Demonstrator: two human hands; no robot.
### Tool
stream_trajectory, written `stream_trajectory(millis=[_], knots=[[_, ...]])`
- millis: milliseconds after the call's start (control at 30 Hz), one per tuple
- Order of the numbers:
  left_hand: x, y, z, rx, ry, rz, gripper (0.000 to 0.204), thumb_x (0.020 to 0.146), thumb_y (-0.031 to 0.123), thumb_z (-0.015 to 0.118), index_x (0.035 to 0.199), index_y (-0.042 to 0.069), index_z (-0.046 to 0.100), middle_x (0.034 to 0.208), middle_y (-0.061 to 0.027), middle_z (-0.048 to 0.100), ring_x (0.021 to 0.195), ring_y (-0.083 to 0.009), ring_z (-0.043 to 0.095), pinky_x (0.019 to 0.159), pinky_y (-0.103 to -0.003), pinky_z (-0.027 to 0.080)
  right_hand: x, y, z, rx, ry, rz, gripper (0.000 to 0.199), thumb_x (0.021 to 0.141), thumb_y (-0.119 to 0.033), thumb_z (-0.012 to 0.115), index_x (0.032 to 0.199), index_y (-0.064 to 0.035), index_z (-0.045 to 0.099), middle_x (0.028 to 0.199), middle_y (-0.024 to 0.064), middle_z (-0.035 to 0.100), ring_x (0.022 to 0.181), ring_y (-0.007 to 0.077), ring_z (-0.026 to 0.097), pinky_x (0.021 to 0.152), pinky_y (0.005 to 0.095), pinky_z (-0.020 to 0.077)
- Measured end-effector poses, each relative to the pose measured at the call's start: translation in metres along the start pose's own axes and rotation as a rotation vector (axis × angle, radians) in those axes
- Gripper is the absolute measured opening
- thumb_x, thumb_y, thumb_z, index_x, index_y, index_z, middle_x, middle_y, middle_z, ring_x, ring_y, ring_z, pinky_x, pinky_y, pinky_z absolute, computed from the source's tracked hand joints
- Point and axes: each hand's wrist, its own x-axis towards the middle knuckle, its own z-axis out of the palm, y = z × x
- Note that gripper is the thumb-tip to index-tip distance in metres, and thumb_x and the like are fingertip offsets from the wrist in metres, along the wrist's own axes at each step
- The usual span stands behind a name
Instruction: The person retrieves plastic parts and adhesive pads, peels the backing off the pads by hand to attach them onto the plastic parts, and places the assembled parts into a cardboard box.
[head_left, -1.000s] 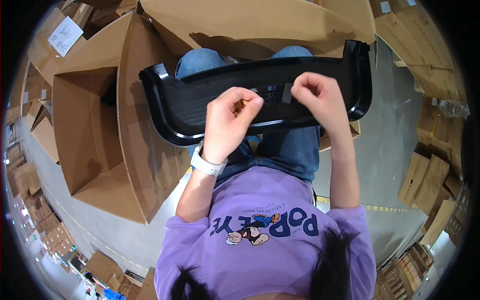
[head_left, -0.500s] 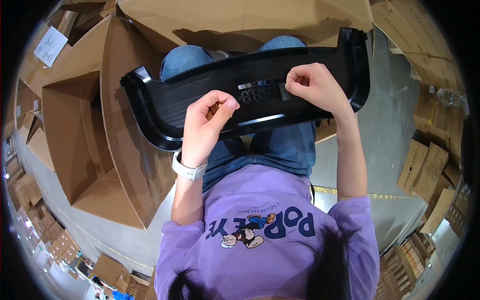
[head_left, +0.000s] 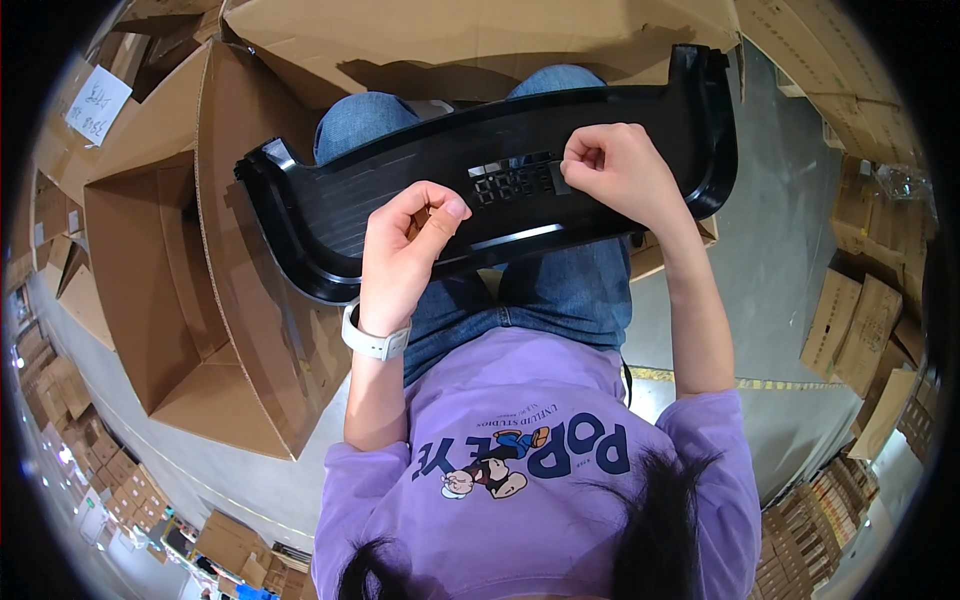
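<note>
Across my thighs lies a long black plastic panel, curved, with a raised rim and upturned ends. Over its middle is a small, clear-looking shiny strip bearing a row of blocky characters. My left hand is closed, thumb and forefinger pinched at the strip's left end. The other end is at the pinched fingertips of my right hand, whose remaining fingers are curled in. How far the strip runs between the fingertips is hard to see. A white watch is on my left wrist.
An open cardboard box stands at my left, its flap beside the panel's left end. Another large carton rises beyond my knees. Stacked cartons line the right, with grey floor between.
Both hands and the panel sit slightly farther left in the view. The pinched fingers keep nearly the same place over the strip.
</note>
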Motion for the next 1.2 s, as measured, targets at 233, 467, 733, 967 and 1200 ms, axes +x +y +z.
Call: stream_trajectory(millis=[233,467,733,967,1200], knots=[[0.001,0.0,0.002,-0.004,-0.013,0.01,0.013,0.091,0.012,0.057,0.084,0.002,0.06,0.065,0.0064,0.046,0.056,-0.0012,0.034,0.051,-0.019,0.026,-0.001,-0.001,0.004,-0.083,0.054,-0.021,0.011,0.067,-0.011,0.062,0.066,0.0,0.063,0.058,0.0111,0.061,0.055,0.0205,0.062,0.058,0.0292,0.049],[0.003,-0.001,0.0,-0.127,-0.062,-0.022,0.024,0.092,0.016,0.053,0.072,0.004,0.052,0.062,0.0044,0.042,0.054,-0.0022,0.033,0.049,-0.02,0.026,-0.002,-0.002,0.0,-0.112,0.017,0.007,0.016,0.072,-0.016,0.064,0.067,-0.0002,0.064,0.059,0.012,0.061,0.057,0.0221,0.063,0.059,0.03,0.0495],[0.001,0.014,0.0,-0.055,-0.152,0.01,0.044,0.099,0.027,0.047,0.06,0.007,0.046,0.052,0.0043,0.042,0.048,-0.0026,0.032,0.045,-0.021,0.025,-0.011,-0.001,-0.005,-0.342,0.004,0.026,0.025,0.07,-0.021,0.075,0.072,0.0005,0.061,0.056,0.0079,0.053,0.051,0.0156,0.052,0.051,0.0277,0.0407],[0.053,0.048,-0.015,0.568,0.131,0.763,0.018,0.091,0.013,0.052,0.087,0.002,0.065,0.066,-0.0106,0.062,0.057,-0.025,0.06,0.055,-0.036,0.045,-0.056,-0.002,-0.022,0.0,-0.102,-0.073,0.033,0.057,-0.022,0.08,0.075,-0.0036,0.059,0.069,0.0103,0.053,0.064,0.0298,0.054,0.058,0.0373,0.045],[0.125,0.039,-0.014,1.338,-0.28,0.591,0.055,0.075,0.063,0.06,0.078,0.008,0.07,0.068,-0.0163,0.064,0.069,-0.0349,0.064,0.063,-0.043,0.05,-0.068,-0.019,-0.009,-0.474,0.098,-0.576,0.02,0.06,-0.001,0.067,0.078,-0.0024,0.061,0.071,0.0092,0.051,0.067,0.0272,0.053,0.054,0.0367,0.0431]])
